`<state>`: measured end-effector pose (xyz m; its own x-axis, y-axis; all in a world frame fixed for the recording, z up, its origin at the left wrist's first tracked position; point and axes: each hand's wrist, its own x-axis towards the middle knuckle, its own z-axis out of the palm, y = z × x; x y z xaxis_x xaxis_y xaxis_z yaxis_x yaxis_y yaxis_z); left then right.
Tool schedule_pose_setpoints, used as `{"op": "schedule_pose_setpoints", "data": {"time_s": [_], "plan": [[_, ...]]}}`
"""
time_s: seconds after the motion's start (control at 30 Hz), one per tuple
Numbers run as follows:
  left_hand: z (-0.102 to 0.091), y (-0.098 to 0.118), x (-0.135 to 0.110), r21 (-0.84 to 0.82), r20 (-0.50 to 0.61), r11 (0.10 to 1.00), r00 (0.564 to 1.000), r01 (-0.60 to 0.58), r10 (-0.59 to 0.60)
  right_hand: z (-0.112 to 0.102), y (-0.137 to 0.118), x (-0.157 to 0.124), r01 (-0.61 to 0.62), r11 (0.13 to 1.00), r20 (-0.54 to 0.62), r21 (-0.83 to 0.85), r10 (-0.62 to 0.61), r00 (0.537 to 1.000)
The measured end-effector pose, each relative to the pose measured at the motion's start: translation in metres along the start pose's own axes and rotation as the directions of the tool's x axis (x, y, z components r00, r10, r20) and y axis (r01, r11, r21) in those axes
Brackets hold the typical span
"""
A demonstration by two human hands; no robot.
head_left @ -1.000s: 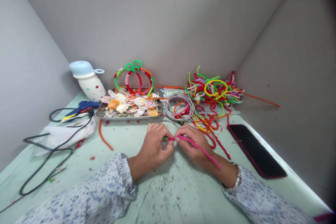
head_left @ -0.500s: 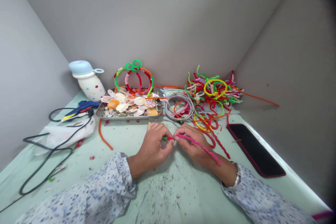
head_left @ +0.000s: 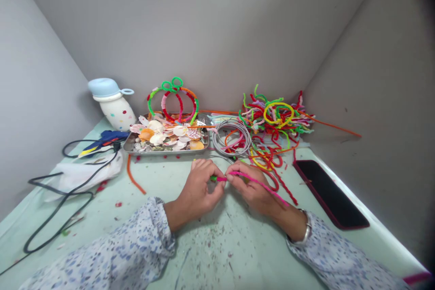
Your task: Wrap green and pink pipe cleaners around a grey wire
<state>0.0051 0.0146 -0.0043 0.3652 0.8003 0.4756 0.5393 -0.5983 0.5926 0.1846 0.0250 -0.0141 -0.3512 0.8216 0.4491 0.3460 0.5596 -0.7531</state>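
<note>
My left hand [head_left: 201,186] pinches a thin piece wrapped in green and pink, its green part [head_left: 213,178] showing between thumb and forefinger. Touching it fingertip to fingertip, my right hand [head_left: 249,188] pinches a pink pipe cleaner [head_left: 260,183]. The pipe cleaner's loose end trails back over my right hand towards the wrist. Inside both hands the rest of the wrapped piece is mostly hidden. Just beyond my fingers lies a coil of grey wire [head_left: 231,139].
A metal tray [head_left: 166,152] of shells holds a colourful wrapped headband [head_left: 196,99]. Behind on the right lies a heap of pipe cleaners [head_left: 278,115]. A phone [head_left: 331,194] rests at the right edge. On the left are a bottle [head_left: 117,111], blue-handled pliers [head_left: 110,137] and a black cable [head_left: 50,208].
The loose end of the pink pipe cleaner has shifted slightly over my right hand. Both hands keep their pinch in nearly the same place.
</note>
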Motion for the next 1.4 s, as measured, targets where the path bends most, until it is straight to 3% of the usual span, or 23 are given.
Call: {"op": "schedule_pose_setpoints", "data": {"time_s": [1.4], "plan": [[-0.0013,0.0014,-0.0002,-0.015,0.035,1.0,0.999,0.002,-0.001,-0.0007,-0.0025,0.0027,-0.056,0.996,-0.003,0.07,0.056,0.998]]}}
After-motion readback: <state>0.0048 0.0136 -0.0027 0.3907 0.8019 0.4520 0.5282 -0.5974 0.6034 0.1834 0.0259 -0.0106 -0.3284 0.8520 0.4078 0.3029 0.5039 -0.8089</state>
